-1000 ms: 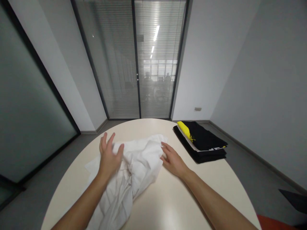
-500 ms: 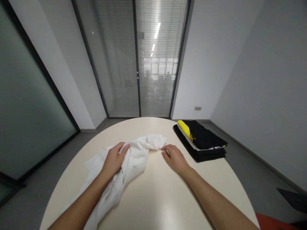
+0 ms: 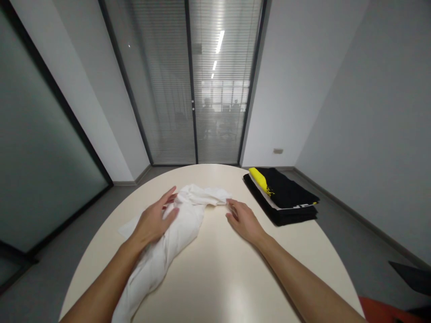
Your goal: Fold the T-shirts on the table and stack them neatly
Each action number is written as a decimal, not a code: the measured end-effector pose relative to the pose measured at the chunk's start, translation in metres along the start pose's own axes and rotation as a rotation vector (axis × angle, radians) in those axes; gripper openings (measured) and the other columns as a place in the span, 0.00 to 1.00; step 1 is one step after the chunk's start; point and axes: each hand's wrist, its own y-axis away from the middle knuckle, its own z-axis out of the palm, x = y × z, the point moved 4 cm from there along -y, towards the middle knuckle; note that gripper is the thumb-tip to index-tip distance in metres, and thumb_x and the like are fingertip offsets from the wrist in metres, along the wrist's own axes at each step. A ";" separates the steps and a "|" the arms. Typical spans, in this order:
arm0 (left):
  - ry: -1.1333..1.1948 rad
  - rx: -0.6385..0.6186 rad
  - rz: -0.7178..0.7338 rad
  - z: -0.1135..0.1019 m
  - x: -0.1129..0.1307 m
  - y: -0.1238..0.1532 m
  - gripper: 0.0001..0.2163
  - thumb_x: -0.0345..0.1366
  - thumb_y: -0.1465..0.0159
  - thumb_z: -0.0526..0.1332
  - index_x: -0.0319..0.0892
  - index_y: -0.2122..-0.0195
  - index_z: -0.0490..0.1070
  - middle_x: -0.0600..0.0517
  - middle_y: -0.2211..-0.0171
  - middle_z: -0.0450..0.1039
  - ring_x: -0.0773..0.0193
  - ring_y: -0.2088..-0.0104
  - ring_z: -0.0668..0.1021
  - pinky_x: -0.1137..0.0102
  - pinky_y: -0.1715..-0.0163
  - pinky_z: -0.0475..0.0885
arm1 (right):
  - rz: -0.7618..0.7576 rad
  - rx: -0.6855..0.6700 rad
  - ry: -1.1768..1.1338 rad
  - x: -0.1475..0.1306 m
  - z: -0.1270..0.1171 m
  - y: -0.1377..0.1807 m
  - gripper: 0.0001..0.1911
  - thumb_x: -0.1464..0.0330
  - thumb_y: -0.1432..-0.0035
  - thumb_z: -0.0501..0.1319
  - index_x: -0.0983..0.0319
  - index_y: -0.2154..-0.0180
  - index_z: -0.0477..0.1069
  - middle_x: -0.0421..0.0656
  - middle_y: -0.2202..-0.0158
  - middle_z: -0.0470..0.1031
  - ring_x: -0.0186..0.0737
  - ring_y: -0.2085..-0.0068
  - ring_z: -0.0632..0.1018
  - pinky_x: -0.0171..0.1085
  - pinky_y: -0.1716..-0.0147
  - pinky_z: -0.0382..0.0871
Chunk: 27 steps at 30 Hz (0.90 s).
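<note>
On the table (image 3: 235, 269), hands (image 3: 248, 224) touch crumpled white cloth (image 3: 183, 224).

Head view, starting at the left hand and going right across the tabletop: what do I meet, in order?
Left hand → bunched far end of the white cloth → right hand → folded black fabric stack with a yellow patch.

Holds a bare left forearm (image 3: 107, 276) in from between seven and eight o'clock, left hand (image 3: 153, 223) raised with fingers (image 3: 165, 196) loosely fanned toward one o'clock, thumb (image 3: 171, 217) well apart. Angles a bare right forearm (image 3: 296, 274) from between four and five, right hand (image 3: 245, 220) half curled toward ten, right thumb (image 3: 231, 219) just below the index finger (image 3: 235, 204).
</note>
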 end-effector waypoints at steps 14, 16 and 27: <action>0.485 -0.590 -0.027 0.032 0.020 0.014 0.21 0.42 0.39 0.62 0.45 0.45 0.71 0.50 0.60 0.78 0.59 0.62 0.77 0.69 0.61 0.71 | 0.091 0.018 -0.268 0.004 0.000 -0.002 0.36 0.70 0.44 0.58 0.60 0.34 0.54 0.51 0.46 0.75 0.50 0.46 0.76 0.48 0.45 0.69; 0.585 -0.511 -0.141 0.034 0.014 0.014 0.28 0.49 0.35 0.58 0.46 0.35 0.62 0.46 0.53 0.78 0.61 0.65 0.78 0.71 0.67 0.71 | 0.097 0.070 -0.463 0.003 -0.006 -0.003 0.33 0.70 0.45 0.58 0.58 0.37 0.56 0.49 0.46 0.75 0.47 0.48 0.76 0.45 0.47 0.70; -0.001 -0.191 -0.101 0.041 -0.006 0.005 0.16 0.46 0.37 0.60 0.45 0.53 0.79 0.46 0.53 0.81 0.50 0.54 0.80 0.64 0.54 0.71 | 0.139 0.100 -0.901 -0.012 -0.053 -0.001 0.12 0.58 0.47 0.53 0.57 0.64 0.62 0.43 0.70 0.67 0.44 0.67 0.71 0.40 0.67 0.66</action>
